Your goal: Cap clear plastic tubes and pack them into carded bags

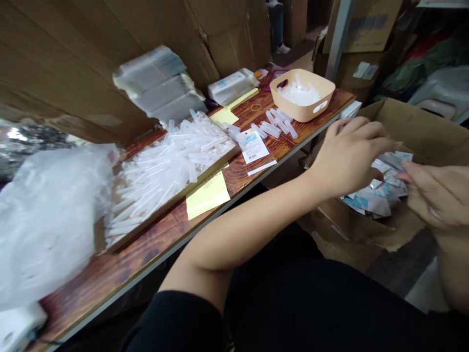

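Observation:
Both of my hands are over an open cardboard box at the right. My left hand (pixel 350 154) has its fingers bent, closed around one end of a clear plastic packet (pixel 390 161). The fingers of my right hand (pixel 437 195) pinch the packet's other end. Motion blur hides what is inside it. Below my hands, several small packets with white and blue cards (pixel 373 201) lie in the cardboard box (pixel 414 122).
A wooden table (pixel 142 266) runs along my left. On it are a tray of translucent tubes (pixel 172 156), a beige basket (pixel 302 110), loose tubes (pixel 276 122), a printed card (pixel 254 146), yellow paper (pixel 207 195), stacked clear packaging (pixel 157 83) and a plastic bag (pixel 47 215).

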Motion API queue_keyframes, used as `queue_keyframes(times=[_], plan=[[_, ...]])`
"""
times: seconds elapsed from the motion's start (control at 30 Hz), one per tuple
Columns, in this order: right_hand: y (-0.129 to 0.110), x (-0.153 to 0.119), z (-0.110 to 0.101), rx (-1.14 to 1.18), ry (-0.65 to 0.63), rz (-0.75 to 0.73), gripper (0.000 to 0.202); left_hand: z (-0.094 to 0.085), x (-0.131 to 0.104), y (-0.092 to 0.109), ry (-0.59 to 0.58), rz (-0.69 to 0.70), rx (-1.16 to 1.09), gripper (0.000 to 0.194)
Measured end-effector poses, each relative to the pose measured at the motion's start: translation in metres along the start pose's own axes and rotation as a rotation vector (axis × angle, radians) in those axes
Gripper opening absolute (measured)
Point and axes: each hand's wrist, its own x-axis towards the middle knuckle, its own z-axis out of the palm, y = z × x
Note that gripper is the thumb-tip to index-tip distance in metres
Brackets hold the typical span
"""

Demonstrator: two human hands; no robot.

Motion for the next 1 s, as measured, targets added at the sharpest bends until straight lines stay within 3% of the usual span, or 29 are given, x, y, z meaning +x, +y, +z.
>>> queue_keyframes(times=[0.1,0.17,0.23,0.33,0.4,0.5,0.57,0.67,0.73,0.83,1.0], plan=[[0.006,-0.039,0.020,0.072,-0.140,0.119,0.054,0.008,-0.016,-0.016,0.056,0.043,0.109,0.058],[0.005,-0.050,0.032,0.104,-0.255,0.163,0.065,0.005,-0.038,-0.039,0.061,-0.009,0.160,0.049],[0.001,-0.044,0.041,0.093,-0.263,0.154,0.068,-0.002,-0.066,-0.064,0.033,-0.157,0.230,0.037],[-0.013,-0.003,0.056,0.183,-0.145,0.078,0.058,-0.015,-0.107,-0.094,0.020,-0.446,0.344,0.020],[-0.029,0.037,0.074,0.370,-0.154,0.029,0.044,-0.021,-0.130,-0.106,0.041,-0.566,0.411,0.015],[-0.066,0.102,0.120,0.622,-0.235,0.002,0.023,-0.021,-0.153,-0.115,0.062,-0.660,0.452,0.016],[-0.096,0.142,0.157,0.666,-0.291,-0.040,0.022,-0.018,-0.162,-0.119,0.067,-0.686,0.442,0.018],[-0.139,0.188,0.209,0.566,-0.629,0.019,0.021,-0.013,-0.170,-0.123,0.082,-0.686,0.439,0.020],[-0.162,0.206,0.235,0.508,-0.714,0.048,0.026,-0.011,-0.172,-0.125,0.091,-0.673,0.434,0.022],[-0.183,0.213,0.260,0.470,-0.725,0.038,0.042,-0.010,-0.174,-0.126,0.098,-0.660,0.412,0.023],[-0.183,0.199,0.284,0.472,-0.656,-0.012,0.039,-0.010,-0.171,-0.123,0.096,-0.688,0.429,0.022]])
